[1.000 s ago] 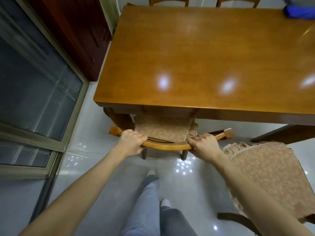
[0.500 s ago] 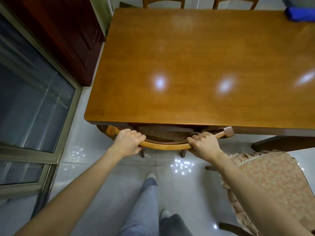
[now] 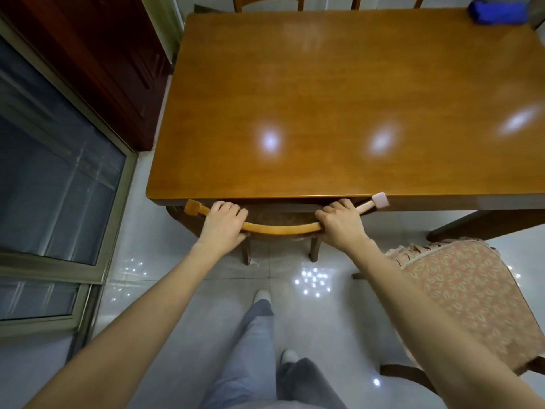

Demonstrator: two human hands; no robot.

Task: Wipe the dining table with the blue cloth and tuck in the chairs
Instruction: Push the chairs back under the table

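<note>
The wooden dining table (image 3: pixel 354 93) fills the upper middle of the view. A wooden chair (image 3: pixel 283 230) stands at its near edge, its seat almost wholly under the tabletop. My left hand (image 3: pixel 222 224) grips the curved top rail on the left, and my right hand (image 3: pixel 342 222) grips it on the right. The blue cloth (image 3: pixel 498 12) lies bunched on the table's far right corner. A second chair with a patterned cushion (image 3: pixel 469 299) stands pulled out at my right, seat clear of the table.
A dark wooden cabinet (image 3: pixel 97 54) and a glass sliding door (image 3: pixel 53 178) line the left side. Two more chair backs (image 3: pixel 267 1) show beyond the table's far edge. My legs and feet (image 3: pixel 262 343) stand on the glossy tiled floor.
Both hands have pushed the chair forward; its seat cushion, visible a second ago, has slid under the tabletop and the top rail now sits at the table's edge.
</note>
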